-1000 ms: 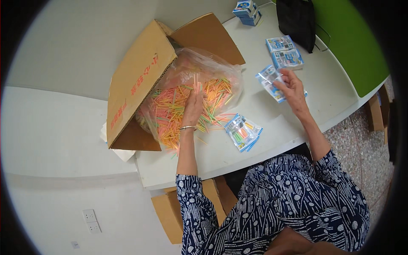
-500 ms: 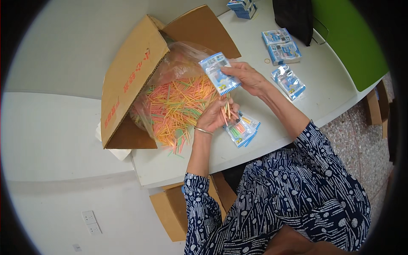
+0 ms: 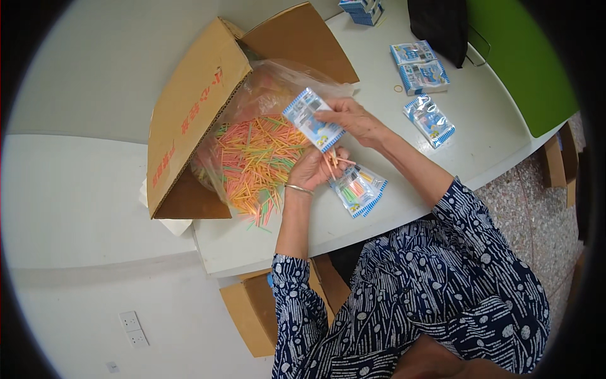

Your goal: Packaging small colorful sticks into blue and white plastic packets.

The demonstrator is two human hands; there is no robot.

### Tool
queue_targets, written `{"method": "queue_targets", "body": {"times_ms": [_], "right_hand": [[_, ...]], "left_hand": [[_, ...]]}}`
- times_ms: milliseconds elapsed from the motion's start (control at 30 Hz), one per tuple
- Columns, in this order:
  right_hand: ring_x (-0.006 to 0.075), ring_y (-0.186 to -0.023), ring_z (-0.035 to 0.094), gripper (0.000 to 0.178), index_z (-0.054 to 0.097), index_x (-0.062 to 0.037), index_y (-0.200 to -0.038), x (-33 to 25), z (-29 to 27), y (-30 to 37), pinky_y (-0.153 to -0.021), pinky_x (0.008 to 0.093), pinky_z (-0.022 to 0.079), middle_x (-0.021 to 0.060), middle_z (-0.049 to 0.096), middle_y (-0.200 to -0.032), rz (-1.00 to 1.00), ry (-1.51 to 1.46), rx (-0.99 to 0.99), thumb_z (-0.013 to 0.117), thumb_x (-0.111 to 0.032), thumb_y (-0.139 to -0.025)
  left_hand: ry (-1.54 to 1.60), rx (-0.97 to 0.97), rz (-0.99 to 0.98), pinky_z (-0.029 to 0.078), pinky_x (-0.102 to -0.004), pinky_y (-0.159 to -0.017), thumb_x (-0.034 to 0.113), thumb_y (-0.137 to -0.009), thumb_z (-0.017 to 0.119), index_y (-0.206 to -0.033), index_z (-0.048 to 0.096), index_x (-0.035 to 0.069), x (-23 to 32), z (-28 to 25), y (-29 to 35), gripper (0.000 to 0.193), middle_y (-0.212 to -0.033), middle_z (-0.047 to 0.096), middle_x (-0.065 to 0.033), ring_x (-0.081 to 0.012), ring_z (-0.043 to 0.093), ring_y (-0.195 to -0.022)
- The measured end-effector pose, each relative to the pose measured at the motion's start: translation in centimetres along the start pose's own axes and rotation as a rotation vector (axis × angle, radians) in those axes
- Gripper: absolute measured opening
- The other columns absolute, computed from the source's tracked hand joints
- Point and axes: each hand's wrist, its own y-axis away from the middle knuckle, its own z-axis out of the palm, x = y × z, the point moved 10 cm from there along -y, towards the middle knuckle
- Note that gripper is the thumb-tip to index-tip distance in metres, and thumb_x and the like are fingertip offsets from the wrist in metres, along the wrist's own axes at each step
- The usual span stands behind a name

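My right hand (image 3: 355,121) pinches a small blue-and-white plastic packet (image 3: 309,117) by its right side, tilted above my left hand. Below it, my left hand (image 3: 307,169) is closed round a few thin pink and orange sticks (image 3: 331,163), which poke out past the fingers just under the packet's lower end. Many loose pink, yellow, orange and green sticks (image 3: 262,151) fill a clear plastic bag (image 3: 278,79) in a cardboard box (image 3: 196,114) lying on its side. Beside my left hand are overlapping packets (image 3: 360,196) with coloured sticks showing through.
Stacked packets (image 3: 424,77) and another group of packets (image 3: 429,120) lie right on the white table (image 3: 372,57). More packets (image 3: 362,11) stand at the back, near a black bag (image 3: 437,28). A rubber band (image 3: 398,88) lies nearby. Another open carton (image 3: 249,319) sits below the table edge.
My right hand has moved left with the packet and tilted it more. My left hand has shifted slightly left, its sticks now closer under the packet.
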Motion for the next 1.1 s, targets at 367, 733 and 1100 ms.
{"method": "queue_targets", "body": {"times_ms": [367, 733, 1100], "right_hand": [[0.0018, -0.063, 0.049, 0.021, 0.068, 0.0006, -0.087, -1.5, -3.2, 4.7, -0.056, 0.0192, 0.037, -0.0032, 0.059, -0.07, -0.04, 0.35, 0.1, 0.063, -0.02, -0.086], [0.0008, -0.062, 0.047, 0.025, 0.07, 0.0003, -0.081, 0.0, -2.7, 5.4, -0.054, 0.0192, 0.036, -0.0042, 0.06, -0.068, 0.025, 0.291, -0.056, 0.063, -0.022, -0.088], [0.0052, -0.074, 0.059, 0.025, 0.07, 0.0023, -0.094, 2.2, -1.9, 5.8, -0.067, 0.0203, 0.047, 0.0049, 0.069, -0.085, 0.156, 0.128, -0.221, 0.066, -0.021, -0.085]], "left_hand": [[-0.423, 0.391, 0.493, 0.047, -0.0278, -0.086, 0.023, -0.096, 0.049, -0.109, 0.056, -0.004, 8.7, -1.7, 2.6, 0.031, -0.104, 0.06, -0.0114, -0.0163, 0.058, -0.097], [-0.372, 0.355, 0.751, 0.051, -0.0416, -0.087, 0.024, -0.095, 0.05, -0.096, 0.051, 0.001, 10.3, 3.9, 3.4, 0.023, -0.096, 0.061, -0.0166, -0.0275, 0.064, -0.088], [-0.386, 0.351, 0.871, 0.051, -0.0393, -0.081, 0.028, -0.096, 0.049, -0.096, 0.049, 0.004, 9.7, 7.2, 3.8, 0.024, -0.089, 0.059, -0.0099, -0.0256, 0.063, -0.085]]}}
